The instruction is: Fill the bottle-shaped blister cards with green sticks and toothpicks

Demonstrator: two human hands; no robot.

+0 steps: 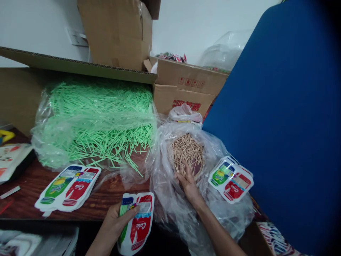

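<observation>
My left hand [117, 220] grips a bottle-shaped plastic pouch [141, 222] printed with a green bottle and a red "Cola" bottle, thumb across its front. My right hand [187, 181] reaches into a clear plastic bag of short thin brown sticks [188, 149], its fingers closed around a few at the near edge of the pile. To the left lies a stack of matching pouches [69, 186] on the dark wooden table [106, 193]. More such pouches [231, 179] rest on the plastic to the right of my right hand.
Thin green sticks [106, 137] spill from a clear bag at an open cardboard box [87, 65]. Behind the brown sticks stands a carton [186, 89] with red lettering. A large blue panel [279, 106] borders the right side. A taller box [117, 32] stands at the back.
</observation>
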